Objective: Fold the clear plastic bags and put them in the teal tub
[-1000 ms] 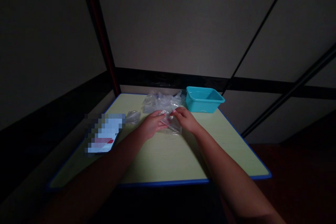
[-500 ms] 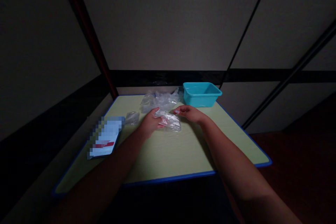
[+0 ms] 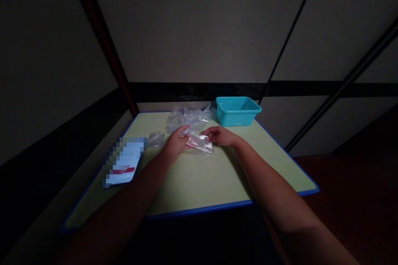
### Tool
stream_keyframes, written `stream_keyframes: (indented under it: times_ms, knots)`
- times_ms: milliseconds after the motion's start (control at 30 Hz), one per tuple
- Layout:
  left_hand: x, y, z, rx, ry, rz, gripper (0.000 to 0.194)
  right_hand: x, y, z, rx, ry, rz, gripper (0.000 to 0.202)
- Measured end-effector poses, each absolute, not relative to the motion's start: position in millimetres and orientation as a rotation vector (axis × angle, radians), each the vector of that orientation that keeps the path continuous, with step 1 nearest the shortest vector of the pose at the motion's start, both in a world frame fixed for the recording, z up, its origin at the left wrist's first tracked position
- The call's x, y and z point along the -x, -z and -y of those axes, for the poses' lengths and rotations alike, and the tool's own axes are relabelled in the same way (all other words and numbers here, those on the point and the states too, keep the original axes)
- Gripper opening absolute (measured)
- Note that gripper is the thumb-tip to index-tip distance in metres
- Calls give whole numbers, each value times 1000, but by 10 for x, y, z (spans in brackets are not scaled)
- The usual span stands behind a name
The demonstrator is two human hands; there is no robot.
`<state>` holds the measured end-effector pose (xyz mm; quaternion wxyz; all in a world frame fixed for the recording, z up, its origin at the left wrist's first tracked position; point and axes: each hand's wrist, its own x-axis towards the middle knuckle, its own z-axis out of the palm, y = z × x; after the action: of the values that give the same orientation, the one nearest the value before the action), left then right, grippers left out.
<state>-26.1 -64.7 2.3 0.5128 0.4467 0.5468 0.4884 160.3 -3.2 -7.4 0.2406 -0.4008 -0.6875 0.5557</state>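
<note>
A clear plastic bag (image 3: 203, 145) lies between my two hands, just above or on the table. My left hand (image 3: 177, 144) is closed on the bag's left side, its thumb over the plastic. At the bag's upper right, my right hand (image 3: 220, 136) has its fingers pinched together, touching the bag's edge. Behind my hands sits a crumpled pile of clear plastic bags (image 3: 188, 118). One small clear bag (image 3: 156, 139) rests flat to the left of my left hand. Whether anything is inside the held bag I cannot make out.
A turquoise plastic basin (image 3: 238, 118) stands at the table's back right. On the left lies a phone or tablet (image 3: 126, 161) with a lit, partly pixelated screen. The pale table (image 3: 199, 188) has a blue edge. Panelled walls close off the back and left.
My right hand has come slightly down and in, and its fingers now meet the bag's upper right edge. My left hand keeps its grip, nearly still.
</note>
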Motion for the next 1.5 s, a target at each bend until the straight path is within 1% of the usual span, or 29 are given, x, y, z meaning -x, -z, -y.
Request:
stream_keyframes:
  times_ms: [67,267,533,633,767,933,1167,1500]
  knots:
    - [270,-17,640,-1091,-1157,-1319,44,-1595,82,23,1097,-1547,1860,31]
    - [312,25,607,-1220,-1076,-1414,35,-1559,105,20,1105,-1520,1858,34]
    - [356,62,581,-1338,-1135,-1431,28,-1594,58,77,1018,-1538,1916,41]
    - [365,78,571,-1343,-1136,-1432,26,-1594,39,111,1022,-1532,2000,36]
    - [382,74,557,-1317,-1120,-1447,23,-1578,21,136,1155,-1501,2044,24]
    - [407,18,563,-1329,-1057,-1508,23,-1564,13,142,1257,-1455,2064,18]
    - [484,58,538,-1531,-931,-1616,25,-1523,12,170,1289,-1387,2108,21]
    - [561,117,507,-1827,-915,-1661,23,-1494,8,203,1359,-1281,2141,25]
